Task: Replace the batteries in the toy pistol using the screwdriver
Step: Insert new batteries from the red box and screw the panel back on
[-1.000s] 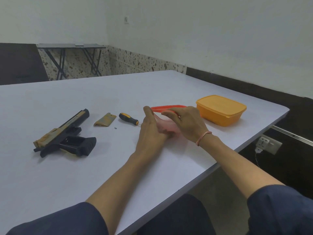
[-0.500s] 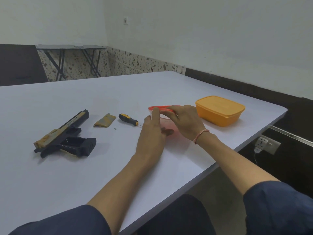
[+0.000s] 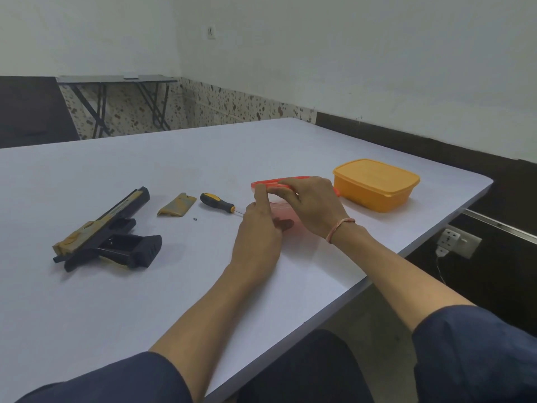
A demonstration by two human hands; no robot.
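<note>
**Pistol on its side, both hands on the red-lidded box**

The toy pistol (image 3: 104, 231) lies flat on the left part of the white table (image 3: 87, 315), well apart from both hands. Its long axis runs diagonally, rear end near-left and muzzle pointing far-right toward the back of the table. The grip sticks out to the right with its open compartment facing up.

Just right of the muzzle is the tan battery cover (image 3: 175, 205), flat on the table. A tiny screw (image 3: 194, 219) sits beside it. The screwdriver (image 3: 218, 202) comes next, with its black-yellow handle far-left and its tip pointing near-right, close to the left hand.

The left hand (image 3: 258, 228) cups the left wall of the clear box (image 3: 279, 206), thumb up at the lid's end. The right hand (image 3: 313, 205) has its fingers curled over the red lid (image 3: 279, 181), gripping its edge. Something dark shows through the box wall, but I cannot tell what it is.

The orange box (image 3: 377, 187), lid on, stands just right of the clear box, near the table's right edge.
</note>
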